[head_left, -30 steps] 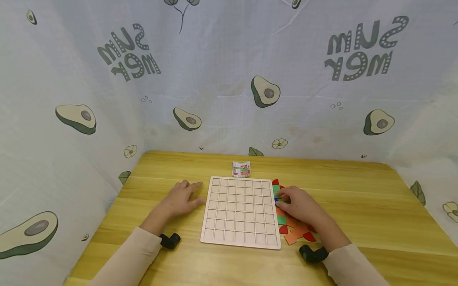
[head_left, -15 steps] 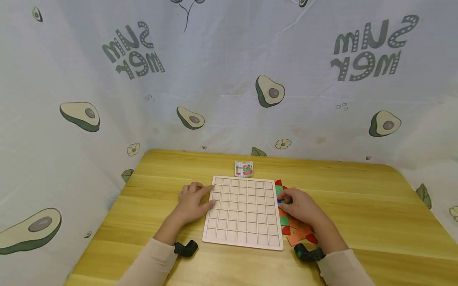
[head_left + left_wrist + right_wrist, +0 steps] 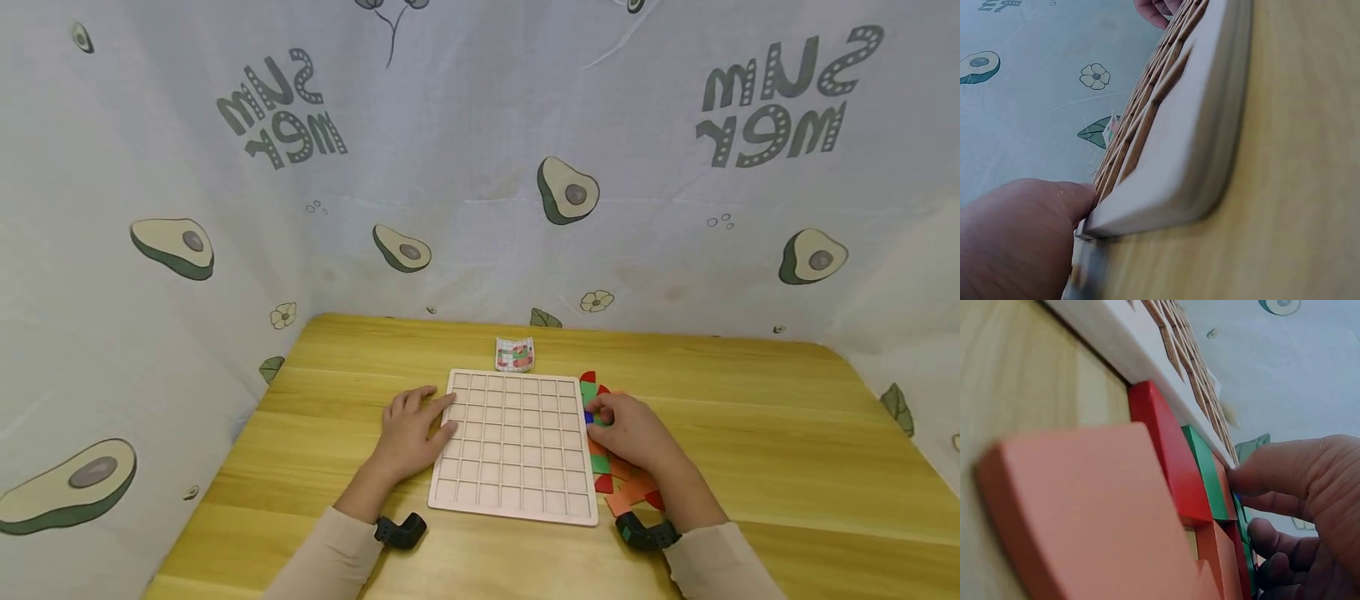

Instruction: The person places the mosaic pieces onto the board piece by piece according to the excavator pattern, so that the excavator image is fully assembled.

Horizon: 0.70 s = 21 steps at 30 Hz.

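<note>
A square pale wooden board [image 3: 517,450] with a raised grid lies flat on the table. My left hand [image 3: 408,433] is at its left edge, thumb and index finger spread, their tips over the rim. In the left wrist view the thumb [image 3: 1041,219] lies against the board's corner. Just past the board's right edge, my right hand [image 3: 633,429] has thumb and index fingertips on either side of a small blue block [image 3: 588,418], pinching it. Around it lie a green block [image 3: 1205,469], a red quarter-round block [image 3: 1169,456] and an orange block [image 3: 1085,506]; the right palm hides others.
A small printed card [image 3: 514,354] with a coloured grid pattern stands behind the board. More orange and red pieces [image 3: 633,487] overlap in a loose pile near the right wrist. A patterned white curtain [image 3: 480,167] hangs behind the wooden table [image 3: 787,433].
My left hand has moved right, from the table onto the board's left rim. The right hand stays at the blue block, its fingers nearly unmoved. The head view has shifted slightly.
</note>
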Each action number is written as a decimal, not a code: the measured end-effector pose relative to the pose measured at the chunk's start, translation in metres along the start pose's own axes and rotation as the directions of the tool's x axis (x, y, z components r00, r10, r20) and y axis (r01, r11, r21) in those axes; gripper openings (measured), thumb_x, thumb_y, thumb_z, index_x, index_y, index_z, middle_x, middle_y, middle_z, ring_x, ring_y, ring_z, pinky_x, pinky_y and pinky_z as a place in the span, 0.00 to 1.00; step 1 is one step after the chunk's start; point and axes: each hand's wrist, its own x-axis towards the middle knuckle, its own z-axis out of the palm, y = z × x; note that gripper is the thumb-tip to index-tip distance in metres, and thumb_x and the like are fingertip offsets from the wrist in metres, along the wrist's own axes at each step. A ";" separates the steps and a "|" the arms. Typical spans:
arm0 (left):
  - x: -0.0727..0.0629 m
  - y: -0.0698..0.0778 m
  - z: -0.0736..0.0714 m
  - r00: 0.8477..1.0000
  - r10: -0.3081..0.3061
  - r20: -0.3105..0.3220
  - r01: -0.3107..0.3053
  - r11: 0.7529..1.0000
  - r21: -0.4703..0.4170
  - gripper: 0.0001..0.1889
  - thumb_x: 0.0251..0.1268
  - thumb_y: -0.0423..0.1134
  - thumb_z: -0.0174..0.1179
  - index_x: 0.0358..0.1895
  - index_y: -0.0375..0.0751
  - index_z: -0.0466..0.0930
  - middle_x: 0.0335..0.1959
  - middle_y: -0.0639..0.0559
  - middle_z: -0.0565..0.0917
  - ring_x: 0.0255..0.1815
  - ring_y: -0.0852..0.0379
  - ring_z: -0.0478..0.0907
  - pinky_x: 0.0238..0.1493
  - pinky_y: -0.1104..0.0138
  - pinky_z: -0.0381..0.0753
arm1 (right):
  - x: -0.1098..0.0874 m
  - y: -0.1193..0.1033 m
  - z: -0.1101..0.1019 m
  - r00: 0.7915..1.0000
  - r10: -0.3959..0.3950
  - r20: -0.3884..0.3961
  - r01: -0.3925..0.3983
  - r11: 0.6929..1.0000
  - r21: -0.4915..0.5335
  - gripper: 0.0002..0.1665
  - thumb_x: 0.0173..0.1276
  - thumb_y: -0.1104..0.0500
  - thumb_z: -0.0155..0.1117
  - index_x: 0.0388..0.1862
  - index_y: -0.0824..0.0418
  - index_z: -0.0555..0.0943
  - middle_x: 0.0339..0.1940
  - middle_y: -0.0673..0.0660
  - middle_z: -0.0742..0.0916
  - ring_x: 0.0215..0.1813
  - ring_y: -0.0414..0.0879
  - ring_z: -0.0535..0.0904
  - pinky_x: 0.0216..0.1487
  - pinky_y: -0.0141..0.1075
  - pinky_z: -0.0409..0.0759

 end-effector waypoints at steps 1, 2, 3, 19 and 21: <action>0.000 0.000 0.000 1.000 0.001 -0.003 -0.001 1.000 0.000 0.26 0.76 0.54 0.54 0.72 0.55 0.75 0.75 0.39 0.69 0.76 0.31 0.59 0.70 0.34 0.57 | 0.000 0.000 0.000 1.000 0.006 -0.002 -0.007 1.000 -0.008 0.15 0.66 0.56 0.69 0.50 0.60 0.84 0.39 0.57 0.83 0.40 0.50 0.75 0.43 0.43 0.76; 0.000 0.000 0.001 1.000 0.001 -0.007 -0.001 1.000 -0.001 0.25 0.76 0.54 0.55 0.72 0.55 0.75 0.74 0.39 0.69 0.76 0.31 0.59 0.70 0.34 0.57 | 0.000 -0.001 0.000 1.000 0.013 -0.007 -0.013 1.000 -0.016 0.15 0.66 0.56 0.69 0.50 0.60 0.84 0.40 0.57 0.83 0.41 0.50 0.75 0.43 0.43 0.77; 0.000 0.000 0.001 1.000 0.000 -0.010 0.000 1.000 -0.002 0.25 0.76 0.54 0.55 0.72 0.55 0.75 0.74 0.39 0.70 0.75 0.31 0.59 0.70 0.34 0.57 | 0.001 -0.001 -0.001 1.000 0.016 -0.010 -0.016 1.000 -0.022 0.16 0.66 0.56 0.69 0.50 0.60 0.83 0.40 0.58 0.83 0.41 0.51 0.76 0.44 0.45 0.78; -0.002 0.000 0.003 1.000 -0.011 -0.023 0.011 1.000 0.003 0.26 0.75 0.54 0.56 0.72 0.56 0.75 0.74 0.42 0.70 0.75 0.33 0.60 0.71 0.36 0.58 | 0.001 0.004 0.002 0.999 -0.016 -0.040 0.014 0.998 -0.061 0.15 0.68 0.54 0.71 0.48 0.60 0.84 0.42 0.58 0.85 0.43 0.51 0.78 0.49 0.52 0.81; -0.001 0.001 0.004 1.000 -0.007 -0.030 0.007 1.000 0.007 0.25 0.75 0.54 0.56 0.72 0.55 0.75 0.74 0.42 0.71 0.75 0.33 0.60 0.70 0.35 0.58 | 0.001 0.004 0.001 0.999 -0.018 -0.043 0.015 0.997 -0.069 0.15 0.68 0.53 0.71 0.48 0.61 0.84 0.41 0.58 0.85 0.42 0.51 0.77 0.48 0.51 0.81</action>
